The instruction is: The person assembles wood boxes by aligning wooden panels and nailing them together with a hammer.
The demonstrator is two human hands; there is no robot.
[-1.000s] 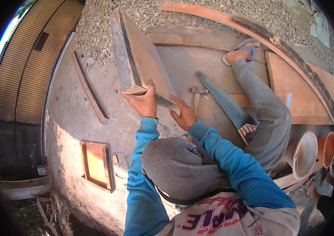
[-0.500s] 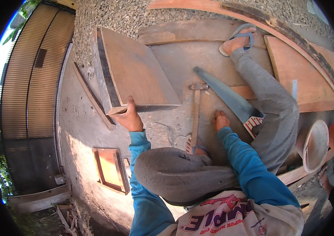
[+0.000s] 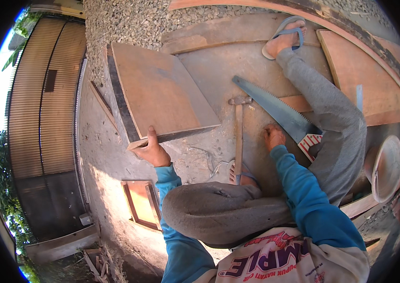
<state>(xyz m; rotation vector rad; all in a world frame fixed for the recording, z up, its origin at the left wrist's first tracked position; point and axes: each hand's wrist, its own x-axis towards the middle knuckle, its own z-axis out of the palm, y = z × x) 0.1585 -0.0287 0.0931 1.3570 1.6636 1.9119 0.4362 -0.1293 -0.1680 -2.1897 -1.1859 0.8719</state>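
Observation:
My left hand (image 3: 153,150) grips the near corner of a shallow plywood box (image 3: 157,94), thumb on its upper face and fingers underneath. The box is tilted, with dark-stained side edges showing. My right hand (image 3: 274,137) is closed, low over the ground, its fingers curled; what they hold, if anything, is hidden. Just left of that hand lies a hammer (image 3: 239,141) with a wooden handle, its head pointing away from me. Beyond and to the right is a handsaw (image 3: 275,106) with a red-and-white striped handle, partly beside my leg.
A small wooden frame (image 3: 142,203) lies at the left in sunlight. A thin wood strip (image 3: 103,106) is beyond it. Long boards (image 3: 223,33) and a plywood sheet (image 3: 374,89) lie at the far side and right. Clay pots (image 3: 387,169) stand at the right, gravel (image 3: 124,21) far off.
The box has tilted a little in my left hand, its upper face turning more toward view. My right hand has drawn its fingers together. The whole view has shifted slightly.

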